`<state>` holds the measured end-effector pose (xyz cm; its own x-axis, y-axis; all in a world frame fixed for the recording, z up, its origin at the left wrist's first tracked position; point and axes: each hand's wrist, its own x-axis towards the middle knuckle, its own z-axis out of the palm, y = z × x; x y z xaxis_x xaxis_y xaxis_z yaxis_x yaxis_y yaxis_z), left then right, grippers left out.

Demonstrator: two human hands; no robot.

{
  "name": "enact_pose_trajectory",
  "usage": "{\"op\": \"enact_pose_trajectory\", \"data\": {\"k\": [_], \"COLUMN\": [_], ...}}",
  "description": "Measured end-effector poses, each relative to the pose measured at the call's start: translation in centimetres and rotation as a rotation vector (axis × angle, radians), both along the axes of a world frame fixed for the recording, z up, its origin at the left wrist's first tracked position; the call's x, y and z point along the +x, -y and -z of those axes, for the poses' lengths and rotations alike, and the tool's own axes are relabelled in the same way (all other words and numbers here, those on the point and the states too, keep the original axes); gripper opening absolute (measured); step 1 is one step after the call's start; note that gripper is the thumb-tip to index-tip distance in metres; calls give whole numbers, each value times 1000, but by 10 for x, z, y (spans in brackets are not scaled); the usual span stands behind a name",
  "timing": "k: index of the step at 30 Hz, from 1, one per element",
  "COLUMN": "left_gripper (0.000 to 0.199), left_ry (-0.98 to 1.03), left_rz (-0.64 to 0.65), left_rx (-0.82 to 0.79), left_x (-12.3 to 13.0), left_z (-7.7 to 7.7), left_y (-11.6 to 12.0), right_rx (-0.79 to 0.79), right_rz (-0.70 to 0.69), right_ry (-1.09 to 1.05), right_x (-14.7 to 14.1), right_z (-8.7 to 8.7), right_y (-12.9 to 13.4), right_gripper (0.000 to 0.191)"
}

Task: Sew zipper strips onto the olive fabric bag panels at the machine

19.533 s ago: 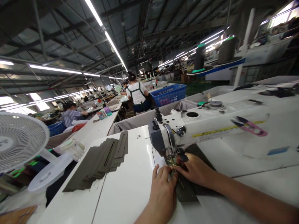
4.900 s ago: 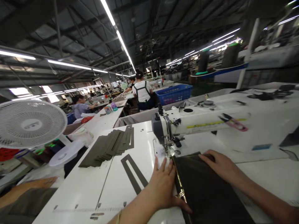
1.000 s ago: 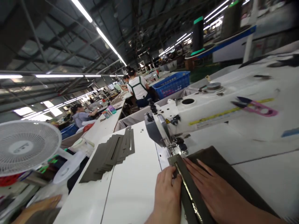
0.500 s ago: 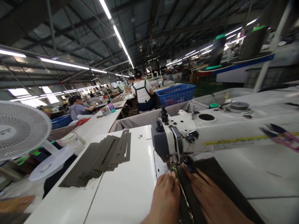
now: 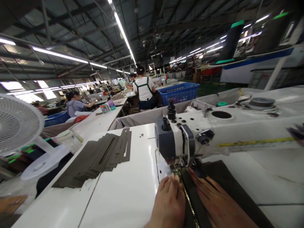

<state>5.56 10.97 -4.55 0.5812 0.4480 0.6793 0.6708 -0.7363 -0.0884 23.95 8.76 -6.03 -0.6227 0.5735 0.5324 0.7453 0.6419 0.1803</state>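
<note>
Under the needle area of a white sewing machine (image 5: 182, 142) lies dark olive fabric (image 5: 228, 177) with a gold zipper (image 5: 188, 198) running along it. My left hand (image 5: 169, 199) is just left of the zipper, its fingers bent and pressed together at the fabric's edge close to the presser foot; what they pinch is too small to make out. On the right of the zipper, my right hand (image 5: 216, 198) lies flat on the fabric, fingers stretched towards the foot.
Olive cut pieces (image 5: 95, 158) lie fanned out on the white table (image 5: 118, 196). A white fan (image 5: 19, 123) stands at the left. Beyond the machine are a blue basket (image 5: 178, 92) and seated people. Pink-handled snips rest on the machine arm at the far right.
The view has shifted, so the machine appears slightly larger and further right, and the cut pieces further left. Both hands keep nearly the same place beside the zipper.
</note>
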Motion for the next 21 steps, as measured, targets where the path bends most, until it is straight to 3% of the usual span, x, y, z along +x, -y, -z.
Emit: {"op": "enact_pose_trajectory", "data": {"k": [4, 10, 21], "left_gripper": [23, 25, 26], "left_ry": [-10, 12, -118], "left_rz": [7, 13, 0], "left_rx": [-3, 19, -27], "left_x": [-1, 0, -1], "left_z": [0, 3, -8], "left_y": [1, 0, -2], "right_rx": [-40, 26, -10], "right_rz": [-4, 1, 82], "right_ry": [-19, -3, -16], "right_x": [0, -1, -7], "right_z": [-1, -4, -3], "right_y": [2, 2, 4], "right_gripper": [62, 64, 56]}}
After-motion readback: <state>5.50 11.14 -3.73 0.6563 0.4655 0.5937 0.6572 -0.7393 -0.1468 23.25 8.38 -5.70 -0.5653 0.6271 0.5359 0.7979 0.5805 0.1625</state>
